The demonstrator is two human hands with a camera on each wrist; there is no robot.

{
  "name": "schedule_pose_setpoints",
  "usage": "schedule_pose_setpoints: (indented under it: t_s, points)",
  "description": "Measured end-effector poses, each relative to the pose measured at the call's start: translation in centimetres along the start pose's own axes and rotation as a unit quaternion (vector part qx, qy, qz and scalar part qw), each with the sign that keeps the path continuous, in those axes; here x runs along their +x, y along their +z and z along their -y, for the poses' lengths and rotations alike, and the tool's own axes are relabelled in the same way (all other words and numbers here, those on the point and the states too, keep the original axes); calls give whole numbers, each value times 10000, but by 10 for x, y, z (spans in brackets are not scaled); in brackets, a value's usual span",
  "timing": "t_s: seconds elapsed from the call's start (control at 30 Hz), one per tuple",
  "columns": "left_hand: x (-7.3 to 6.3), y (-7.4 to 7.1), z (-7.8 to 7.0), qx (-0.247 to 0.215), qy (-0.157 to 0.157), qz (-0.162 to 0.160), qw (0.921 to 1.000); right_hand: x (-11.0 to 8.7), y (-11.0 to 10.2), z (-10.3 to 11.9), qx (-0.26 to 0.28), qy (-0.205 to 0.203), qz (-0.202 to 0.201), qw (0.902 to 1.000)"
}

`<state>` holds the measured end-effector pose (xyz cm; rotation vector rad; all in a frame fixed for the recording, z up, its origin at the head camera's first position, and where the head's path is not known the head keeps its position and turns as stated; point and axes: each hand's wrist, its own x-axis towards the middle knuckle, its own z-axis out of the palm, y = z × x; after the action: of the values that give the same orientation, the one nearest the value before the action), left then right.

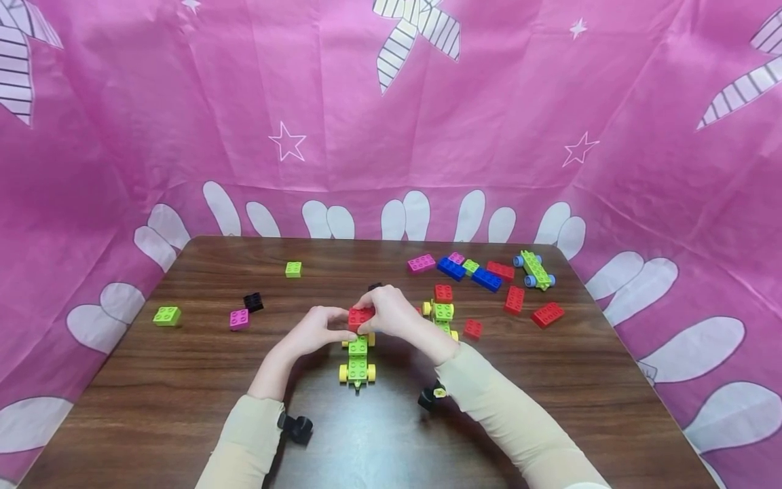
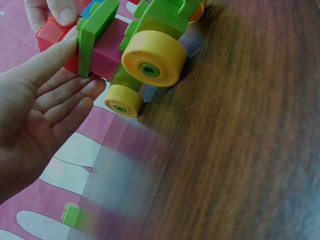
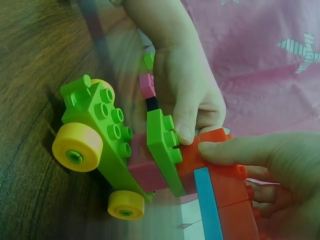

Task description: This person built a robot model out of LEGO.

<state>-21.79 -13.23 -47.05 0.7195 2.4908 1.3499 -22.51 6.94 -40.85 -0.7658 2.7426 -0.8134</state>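
In the head view, a toy car base (image 1: 358, 370), lime green with yellow wheels, stands on the table in front of me. A stack rises from it: a pink brick (image 3: 145, 167), a thin green brick (image 3: 162, 152), a red brick (image 3: 191, 157), a narrow blue piece (image 3: 208, 202), then red bricks (image 3: 232, 212) on top. My left hand (image 2: 45, 110) pinches the lower red brick, thumb against its side next to the green brick. From the other side my right hand (image 1: 391, 312) grips the top red bricks with thumb and fingers, covering part of them.
A second green car base with yellow wheels (image 1: 442, 312) stands just right of my right hand. Farther right lie several red bricks (image 1: 514, 299), blue bricks (image 1: 451, 268) and a blue-wheeled base (image 1: 534, 270). To the left are a black brick (image 1: 253, 302), a pink brick (image 1: 239, 319) and green ones (image 1: 167, 316).
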Motion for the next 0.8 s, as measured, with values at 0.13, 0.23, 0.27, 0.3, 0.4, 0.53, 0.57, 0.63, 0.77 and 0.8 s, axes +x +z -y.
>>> schedule_pose_setpoints:
  t_s: [0.13, 0.23, 0.27, 0.3, 0.4, 0.53, 0.57, 0.63, 0.77, 0.8]
  points:
    - [1, 0, 1, 15, -3, -11, 10000, 0, 1, -1, 86, 22, -28, 10000]
    - [1, 0, 1, 6, -28, -11, 10000, 0, 2, -1, 127, 49, -31, 9999]
    - [1, 0, 0, 1, -33, -7, 10000, 0, 2, -1, 136, 57, -30, 9999]
    - [1, 0, 0, -9, -41, 0, 10000, 0, 2, -1, 143, 69, -27, 9999]
    - [1, 0, 0, -47, -42, 13, 10000, 1, 1, -1, 141, 87, -5, 9999]
    - [1, 0, -1, -66, -41, 25, 10000, 2, 0, -1, 139, 100, 27, 9999]
    - [1, 0, -1, -64, -41, 27, 10000, 2, 0, -1, 136, 95, 31, 9999]
    - [1, 0, 0, -55, -39, 24, 10000, 2, 0, -1, 117, 80, 31, 9999]
    - [1, 0, 0, -61, -40, 6, 10000, 2, 0, -1, 88, 23, 0, 10000]
    - [1, 0, 0, -63, -44, 3, 10000, 2, 0, -1, 85, 14, -15, 10000]
